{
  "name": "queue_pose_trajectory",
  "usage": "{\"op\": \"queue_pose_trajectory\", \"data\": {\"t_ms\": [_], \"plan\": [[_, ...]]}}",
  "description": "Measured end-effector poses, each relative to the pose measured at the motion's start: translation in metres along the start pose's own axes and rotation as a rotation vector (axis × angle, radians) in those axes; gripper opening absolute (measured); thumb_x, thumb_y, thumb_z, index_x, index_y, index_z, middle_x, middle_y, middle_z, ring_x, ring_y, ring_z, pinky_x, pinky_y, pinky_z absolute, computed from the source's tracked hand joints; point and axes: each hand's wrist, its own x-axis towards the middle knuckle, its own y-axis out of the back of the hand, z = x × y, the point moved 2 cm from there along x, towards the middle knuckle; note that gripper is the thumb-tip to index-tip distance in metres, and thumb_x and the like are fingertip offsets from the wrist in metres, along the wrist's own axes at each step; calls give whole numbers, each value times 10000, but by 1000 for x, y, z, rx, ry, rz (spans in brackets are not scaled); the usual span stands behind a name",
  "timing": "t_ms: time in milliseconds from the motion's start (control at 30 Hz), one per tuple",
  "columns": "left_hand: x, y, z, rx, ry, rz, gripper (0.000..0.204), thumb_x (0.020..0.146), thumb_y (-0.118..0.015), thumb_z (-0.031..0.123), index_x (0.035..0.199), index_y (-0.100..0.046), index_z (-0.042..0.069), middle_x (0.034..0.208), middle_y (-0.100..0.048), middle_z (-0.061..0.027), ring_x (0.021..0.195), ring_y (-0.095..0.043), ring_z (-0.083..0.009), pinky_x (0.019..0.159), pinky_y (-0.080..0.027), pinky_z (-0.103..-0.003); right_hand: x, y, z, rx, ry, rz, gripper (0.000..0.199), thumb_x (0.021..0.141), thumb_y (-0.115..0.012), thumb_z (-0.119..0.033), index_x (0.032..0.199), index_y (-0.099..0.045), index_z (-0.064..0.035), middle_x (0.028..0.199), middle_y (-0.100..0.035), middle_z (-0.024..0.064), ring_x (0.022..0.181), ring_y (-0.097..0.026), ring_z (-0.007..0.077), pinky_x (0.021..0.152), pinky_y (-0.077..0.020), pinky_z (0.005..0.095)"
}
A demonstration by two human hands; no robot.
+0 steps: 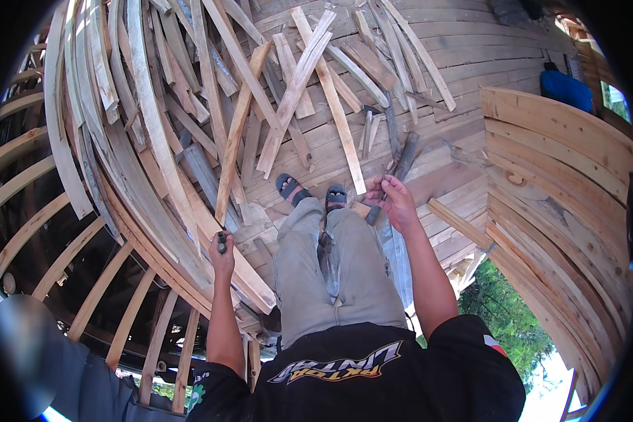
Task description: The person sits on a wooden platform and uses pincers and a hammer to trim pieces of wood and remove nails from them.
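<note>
My left hand (222,261) is closed around a dark tool handle (221,243), seen nearly end-on; the rest of that tool is hidden. It is beside long pale boards (243,271) lying on the left. Over the floor right of my feet, my right hand (395,204) is raised with thumb and fingers pinched together. Whatever sits in that pinch is too small to make out. Just past its fingers are the near end of a narrow pale plank (348,151) and a dark weathered piece of wood (406,156).
Loose boards (295,91) overlap across the plank floor (443,56). Left, open joists (77,264) span a dark gap. A board wall (552,162) stands right, near a blue object (566,89). An opening at lower right shows trees (503,302). Dark fabric (95,380) shows lower left.
</note>
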Motion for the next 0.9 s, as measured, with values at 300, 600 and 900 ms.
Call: {"op": "queue_pose_trajectory", "data": {"t_ms": [300, 600, 900], "plan": [[-116, 41, -51, -19, 417, -174, 142, 882, -659, 158, 888, -642, 17, 736, -592, -27, 702, -549, -137, 675, -453, -310, -130, 133, 160, -1117, -183, 292, 204, 952, -495, -137, 1009, -646, -12, 898, -686, 168, 850, -660, 318, 766, -497, 403], [-162, 40, 5, 20, 298, -209, 205, 879, -669, 206, 951, -633, 18, 756, -619, -68, 727, -580, -162, 693, -472, -329, -139, 122, 138, -862, -398, 37, 230, 926, -492, -90, 1067, -656, -11, 807, -652, 82, 745, -593, 168, 694, -476, 332], [-191, 63, 54, -27, 201, 18, 249, 872, -672, 245, 983, -640, 24, 756, -607, -63, 725, -587, -174, 696, -477, -336, -132, 95, 77, -1171, -265, -337, 241, 839, -461, -28, 1000, -638, -2, 744, -585, 16, 686, -542, 151, 619, -447, 329]]}}
